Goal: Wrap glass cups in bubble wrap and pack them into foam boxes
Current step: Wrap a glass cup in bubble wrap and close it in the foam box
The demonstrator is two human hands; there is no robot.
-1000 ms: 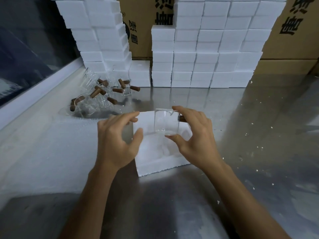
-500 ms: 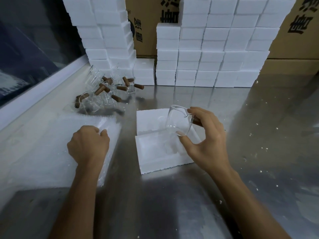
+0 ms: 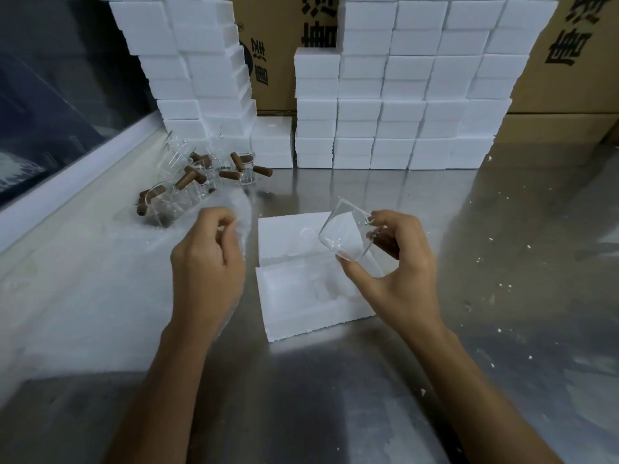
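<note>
Since half a second ago, our left hand [image 3: 207, 262] has come up off the stack of bubble wrap [image 3: 83, 296] on the left of the table, lifting a single sheet [image 3: 243, 212] with it, while our right hand [image 3: 398, 262] has tilted the glass cup [image 3: 345, 234] a little further toward the left. The left fingers are curled and pinching the sheet's edge; the right hand grips the cup, thumb under its base and fingers around the side where the brown handle sits, mostly hidden.

The cup hangs in the air just above the open foam box [image 3: 301, 296], touching nothing but the hand. We judge this the start of the wrapping step: cup picked, sheet picked, nothing wrapped yet. The next move calls for bringing sheet and cup together, and for a steady hold, since smooth clear glass slips easily and the thin film is limp and hard to see.

The box is white, grainy foam with a moulded hollow, its lid [image 3: 288, 232] lying just behind it. More unwrapped cups [image 3: 201, 182] with stubby brown handles lie jumbled at the back left, beside tall stacks of foam boxes [image 3: 402, 105]. The steel table [image 3: 335, 396] is dull, scuffed and flecked with foam crumbs.
</note>
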